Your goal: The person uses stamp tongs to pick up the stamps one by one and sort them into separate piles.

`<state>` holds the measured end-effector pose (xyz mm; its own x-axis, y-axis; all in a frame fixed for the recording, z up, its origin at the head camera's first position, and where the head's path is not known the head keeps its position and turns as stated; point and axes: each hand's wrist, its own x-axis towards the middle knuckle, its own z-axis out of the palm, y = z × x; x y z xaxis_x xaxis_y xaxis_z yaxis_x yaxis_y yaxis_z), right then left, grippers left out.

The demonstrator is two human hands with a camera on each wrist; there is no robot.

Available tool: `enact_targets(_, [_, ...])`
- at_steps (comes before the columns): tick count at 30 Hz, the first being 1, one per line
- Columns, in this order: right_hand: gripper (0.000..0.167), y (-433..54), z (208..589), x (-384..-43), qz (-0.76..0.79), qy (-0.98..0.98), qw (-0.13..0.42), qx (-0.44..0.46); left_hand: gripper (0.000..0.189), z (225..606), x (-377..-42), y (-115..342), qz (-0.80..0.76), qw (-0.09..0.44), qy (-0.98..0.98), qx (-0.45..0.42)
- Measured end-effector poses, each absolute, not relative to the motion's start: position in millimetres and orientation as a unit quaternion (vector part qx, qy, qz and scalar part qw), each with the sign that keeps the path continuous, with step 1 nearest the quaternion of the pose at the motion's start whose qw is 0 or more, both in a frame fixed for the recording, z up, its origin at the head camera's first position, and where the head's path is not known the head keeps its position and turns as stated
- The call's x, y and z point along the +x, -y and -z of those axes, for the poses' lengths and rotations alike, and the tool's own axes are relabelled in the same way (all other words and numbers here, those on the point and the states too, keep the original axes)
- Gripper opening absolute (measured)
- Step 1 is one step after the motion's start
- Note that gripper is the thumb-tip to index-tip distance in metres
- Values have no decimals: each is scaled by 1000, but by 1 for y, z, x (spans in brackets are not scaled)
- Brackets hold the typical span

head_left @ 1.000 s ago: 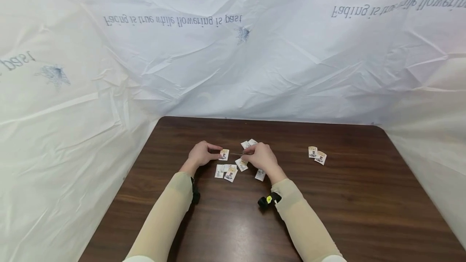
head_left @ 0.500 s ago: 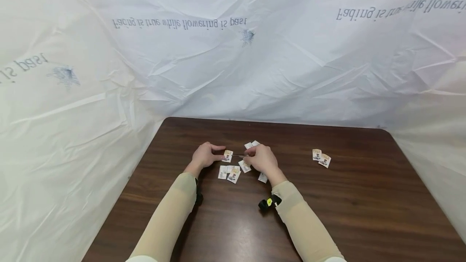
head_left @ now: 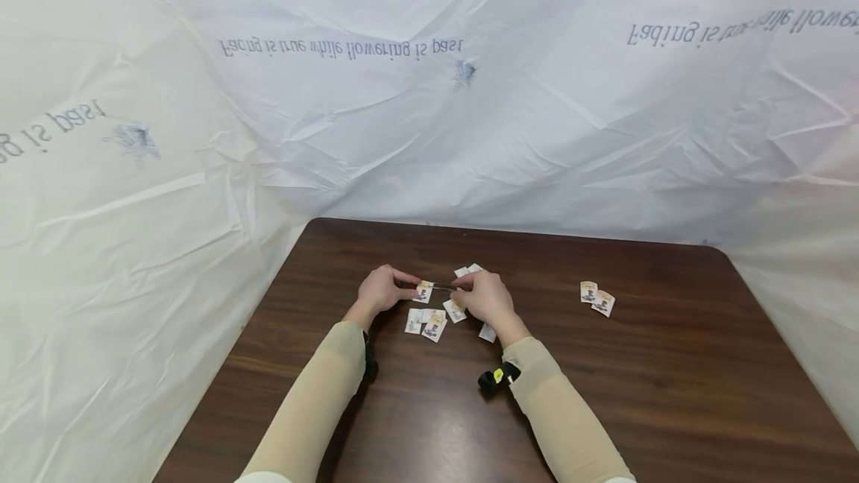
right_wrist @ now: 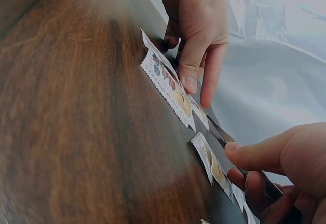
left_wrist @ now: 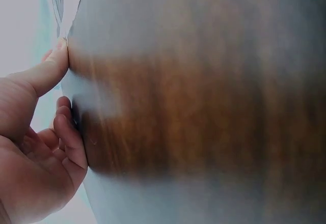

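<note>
A dark wooden table point(head_left: 604, 408) is taken as landmark, with both hands set near its middle. The left hand point(head_left: 380, 291) is seen with thumb and fingers pressed on a small stamp point(head_left: 423, 291) lying on the tabletop; the right hand point(head_left: 488, 297) is curled round slim tweezers point(head_left: 443, 287) whose tips are pointed at that stamp. From the head view the tweezers show only as a thin line between the hands, and contact between tips and stamp cannot be told. The right wrist view gives more: the stamp point(right_wrist: 168, 84) is shown with a perforated edge and a printed picture, its far edge lifted off the wood and steadied by the fingertips of the left hand point(right_wrist: 196, 28), while the dark tweezers point(right_wrist: 239, 155) are pinched between thumb and fingers of the right hand point(right_wrist: 277, 175). Further loose stamps point(right_wrist: 211, 163) are seen flat beside the tweezers. The left wrist view adds little: blurred wood grain and the left hand point(left_wrist: 35, 147) with fingers bent against something pale at the frame's left edge. Only the head view shows a cluster of stamps point(head_left: 429, 323) on the near side of the hands and a separate pair point(head_left: 597, 297) well apart toward the table's right edge.
</note>
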<state>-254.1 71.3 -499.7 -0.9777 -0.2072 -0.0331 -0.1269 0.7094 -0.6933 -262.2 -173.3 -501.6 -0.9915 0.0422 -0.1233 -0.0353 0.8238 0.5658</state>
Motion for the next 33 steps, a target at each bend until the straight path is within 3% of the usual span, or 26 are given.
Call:
enact_targets(14, [23,-74,502,-257,391,-912,70,-98,12,501,-260,172,-296,68,-953,-7])
enact_targets(33, [24,-71,500,-257,418,-899,101,-87,14,499,-261,172,-291,68,-954,-3])
